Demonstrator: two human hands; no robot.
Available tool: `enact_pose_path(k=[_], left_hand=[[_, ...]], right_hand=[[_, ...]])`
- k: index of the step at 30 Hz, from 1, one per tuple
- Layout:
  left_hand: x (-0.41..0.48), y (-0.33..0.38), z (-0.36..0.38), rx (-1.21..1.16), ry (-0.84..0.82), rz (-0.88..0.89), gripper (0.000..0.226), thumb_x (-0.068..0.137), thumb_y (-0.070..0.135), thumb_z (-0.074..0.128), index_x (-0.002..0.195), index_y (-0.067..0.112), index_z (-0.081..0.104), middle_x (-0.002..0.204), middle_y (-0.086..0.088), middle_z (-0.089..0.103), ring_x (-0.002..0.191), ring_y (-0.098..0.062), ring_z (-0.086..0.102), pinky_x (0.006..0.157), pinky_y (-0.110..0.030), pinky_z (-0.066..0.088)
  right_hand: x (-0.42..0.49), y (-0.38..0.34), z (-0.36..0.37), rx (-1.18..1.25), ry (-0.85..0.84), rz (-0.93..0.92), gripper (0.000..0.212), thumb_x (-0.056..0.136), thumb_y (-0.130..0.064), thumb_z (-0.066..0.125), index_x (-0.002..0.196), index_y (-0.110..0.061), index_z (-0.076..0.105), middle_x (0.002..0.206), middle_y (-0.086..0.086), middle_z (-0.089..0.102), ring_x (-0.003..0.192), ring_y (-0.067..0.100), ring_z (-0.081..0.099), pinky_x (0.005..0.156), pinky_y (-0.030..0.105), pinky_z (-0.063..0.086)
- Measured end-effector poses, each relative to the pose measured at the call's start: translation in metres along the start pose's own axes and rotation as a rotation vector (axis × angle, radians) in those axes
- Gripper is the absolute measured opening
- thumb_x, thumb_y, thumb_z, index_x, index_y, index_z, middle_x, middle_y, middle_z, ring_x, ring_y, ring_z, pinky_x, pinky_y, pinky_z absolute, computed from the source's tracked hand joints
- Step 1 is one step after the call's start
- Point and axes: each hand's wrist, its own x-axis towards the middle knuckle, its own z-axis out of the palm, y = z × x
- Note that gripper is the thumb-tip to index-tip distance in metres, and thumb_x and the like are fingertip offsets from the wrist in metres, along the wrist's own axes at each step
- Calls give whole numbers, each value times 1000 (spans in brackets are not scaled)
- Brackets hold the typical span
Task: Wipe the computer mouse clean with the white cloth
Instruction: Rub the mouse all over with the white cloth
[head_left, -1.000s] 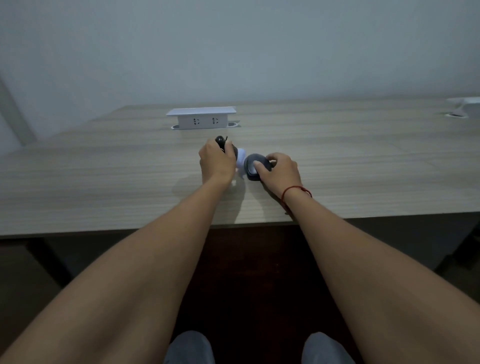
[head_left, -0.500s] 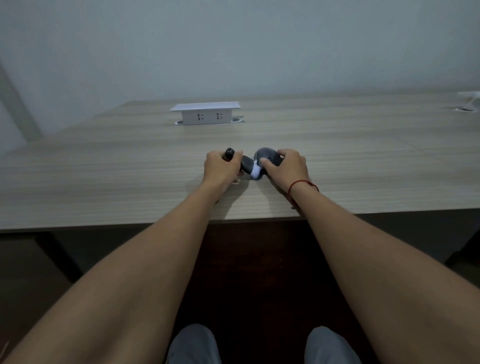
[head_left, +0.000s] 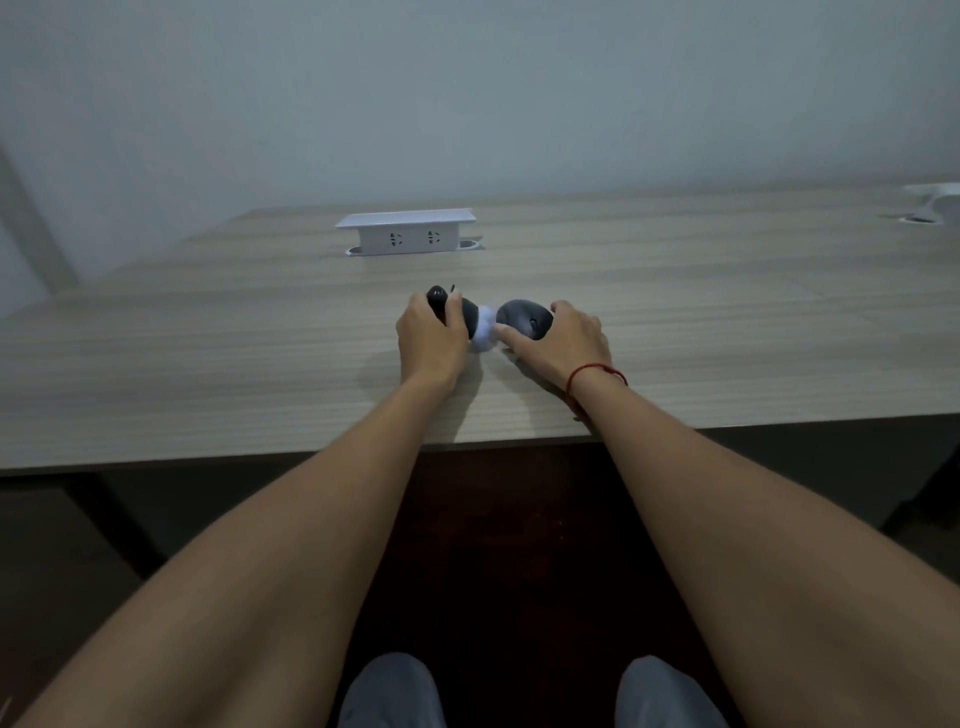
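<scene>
Wiping is under way. The left hand (head_left: 431, 338) is clamped on a dark handle tipped with the white cloth (head_left: 484, 330); the right hand (head_left: 558, 340) grips the computer mouse (head_left: 522, 318) just beyond its fingers on the bench (head_left: 208, 364). Next, press the cloth against the mouse's side.

White cloth (head_left: 484, 328) — mostly hidden between hands

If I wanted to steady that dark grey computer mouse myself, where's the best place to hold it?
Probably across its two long sides, coming down from above, as the right hand does. The dark grey computer mouse lies flat on the wooden desk with a rounded, domed back, so fingers wrap its flanks.
</scene>
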Motion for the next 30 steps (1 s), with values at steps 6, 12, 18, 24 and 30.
enact_pose_path(k=[6,12,18,24,30], left_hand=[[6,8,3,26,4,106,32,98,30,48,108,2,57,107,-14,62,98,-24,58,79,-30,46],[11,7,7,269,-105,142,27,98,25,49,111,2,55,111,-14,58,98,-25,55,81,-33,45],[22,6,-4,146,-20,163,34,98,31,47,108,1,57,108,-16,61,100,-29,58,86,-40,50],[32,14,-12,347,-209,206,30,99,26,47,112,0,54,111,-18,60,97,-29,56,79,-34,44],[29,20,-19,285,-164,330,31,98,29,47,103,1,59,99,-13,63,89,-26,58,81,-37,50]], right_hand=[[1,0,4,-145,20,-65,67,76,-59,62,120,-11,53,119,10,59,112,29,52,90,41,47],[-1,0,0,-10,-41,-87,65,66,-53,72,114,-13,56,111,8,61,102,26,55,86,42,53],[0,5,-5,196,-163,-124,68,62,-45,84,119,-17,60,113,1,62,103,19,59,91,36,52],[1,7,-7,280,-191,-129,88,66,-35,86,140,-11,45,138,7,53,126,24,51,105,37,44],[0,6,-9,285,-182,-141,81,70,-30,83,139,-10,44,137,8,53,124,23,51,102,32,42]])
